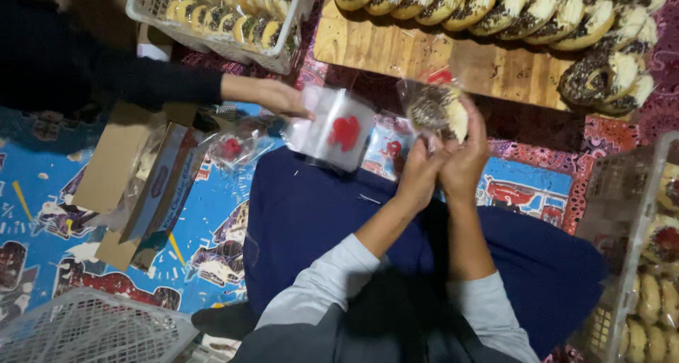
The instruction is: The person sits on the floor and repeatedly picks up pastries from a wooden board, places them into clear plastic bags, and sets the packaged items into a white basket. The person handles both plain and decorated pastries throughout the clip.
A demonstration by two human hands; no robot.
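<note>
Your left hand [419,170] and right hand [467,151] both grip a bagged pastry [440,110]; a co-worker's hand [279,98] touches an empty bag [338,129] nearby.

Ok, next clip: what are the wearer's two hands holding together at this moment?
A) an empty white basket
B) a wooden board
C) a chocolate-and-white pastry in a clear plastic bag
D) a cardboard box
C: the left hand and right hand meet around a clear bag holding a pastry, above the wooden board.
</note>
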